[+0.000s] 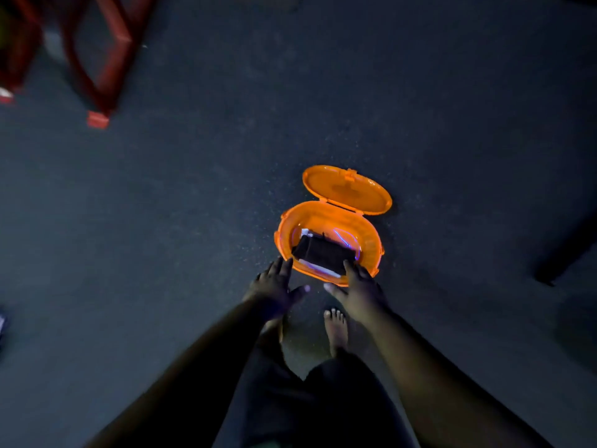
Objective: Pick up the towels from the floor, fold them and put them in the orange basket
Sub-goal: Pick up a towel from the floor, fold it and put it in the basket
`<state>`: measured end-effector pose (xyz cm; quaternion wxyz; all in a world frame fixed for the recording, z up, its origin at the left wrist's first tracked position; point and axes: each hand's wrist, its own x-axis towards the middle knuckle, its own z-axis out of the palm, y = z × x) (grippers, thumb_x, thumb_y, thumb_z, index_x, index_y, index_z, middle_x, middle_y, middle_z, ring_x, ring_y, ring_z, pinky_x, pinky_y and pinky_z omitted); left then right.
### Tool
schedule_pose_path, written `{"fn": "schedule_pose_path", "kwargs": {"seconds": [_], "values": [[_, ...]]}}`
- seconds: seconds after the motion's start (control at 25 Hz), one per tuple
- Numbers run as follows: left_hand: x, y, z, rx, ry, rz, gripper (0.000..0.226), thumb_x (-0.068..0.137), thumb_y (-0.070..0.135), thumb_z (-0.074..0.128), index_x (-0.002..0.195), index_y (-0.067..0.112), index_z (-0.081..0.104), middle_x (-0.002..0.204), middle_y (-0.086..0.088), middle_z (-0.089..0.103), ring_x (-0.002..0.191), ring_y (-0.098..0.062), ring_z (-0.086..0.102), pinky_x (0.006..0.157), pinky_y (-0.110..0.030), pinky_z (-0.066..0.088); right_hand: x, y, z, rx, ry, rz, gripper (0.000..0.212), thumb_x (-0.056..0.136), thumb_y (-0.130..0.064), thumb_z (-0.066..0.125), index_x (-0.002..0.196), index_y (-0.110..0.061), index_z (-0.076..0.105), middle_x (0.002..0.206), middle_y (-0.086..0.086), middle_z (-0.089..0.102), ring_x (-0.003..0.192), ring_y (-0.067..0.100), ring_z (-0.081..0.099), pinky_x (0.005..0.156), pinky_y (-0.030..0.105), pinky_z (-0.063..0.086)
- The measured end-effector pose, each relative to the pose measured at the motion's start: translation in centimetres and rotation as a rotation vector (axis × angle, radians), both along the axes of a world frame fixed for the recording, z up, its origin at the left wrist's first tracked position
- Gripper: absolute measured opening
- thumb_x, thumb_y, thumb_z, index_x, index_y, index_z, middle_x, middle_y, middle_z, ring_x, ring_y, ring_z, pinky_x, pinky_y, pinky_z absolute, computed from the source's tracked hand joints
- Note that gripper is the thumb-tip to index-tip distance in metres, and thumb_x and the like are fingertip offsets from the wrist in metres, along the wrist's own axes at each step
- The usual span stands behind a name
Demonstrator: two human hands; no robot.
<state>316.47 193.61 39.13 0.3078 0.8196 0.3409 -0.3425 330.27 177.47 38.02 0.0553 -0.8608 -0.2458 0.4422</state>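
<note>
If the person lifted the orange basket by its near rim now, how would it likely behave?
The orange basket looks like thin plastic, so probably light and fairly stiff. Its hinged lid lies open behind and would likely swing. The folded dark towel inside might slide if it tilts.

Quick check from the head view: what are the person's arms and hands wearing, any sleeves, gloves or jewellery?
Both forearms are bare as far up as the picture shows, with no sleeves in view. The left hand and right hand wear no gloves. No rings, watch or bracelets can be made out, though the dim light could hide small ones.
</note>
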Motion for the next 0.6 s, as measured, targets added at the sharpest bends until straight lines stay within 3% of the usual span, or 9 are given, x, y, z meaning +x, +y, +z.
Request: {"fn": "schedule_pose_path", "kwargs": {"seconds": [0.08,0.28,0.6], "values": [[-2.6,-2.5,4.8,0.054,-0.055,0.078,0.098,0.091,0.076,0.043,0.163,0.02,0.009,0.17,-0.011,0.009,0.155,-0.029,0.017,0.121,-0.042,0.021,-1.2,-0.7,4.0,0.059,-0.015,0.105,0.094,0.089,-0.071,0.055,0.16,-0.018,0.024,0.167,0.01,0.022,0.154,0.026,0.021,0.12,0.041,0.028],[-10.5,-8.6,13.3,0.147,-0.087,0.297,0.1,0.09,0.079,0.04,0.163,0.019,0.008,0.17,-0.01,0.008,0.156,-0.028,0.014,0.124,-0.044,0.02,-4.8,-0.3,11.5,0.147,-0.092,0.566,0.099,0.088,-0.076,0.049,0.162,-0.019,0.016,0.17,0.004,0.013,0.156,0.025,0.013,0.124,0.048,0.019],[-28.7,-13.7,19.7,0.35,-0.109,0.797,0.103,0.087,0.084,0.036,0.163,0.022,0.004,0.171,-0.006,0.005,0.157,-0.022,0.008,0.126,-0.043,0.017,-19.5,6.4,21.3,0.29,-0.174,1.057,0.1,0.089,-0.078,0.043,0.163,-0.019,0.011,0.171,0.005,0.01,0.157,0.023,0.011,0.123,0.05,0.018]]}}
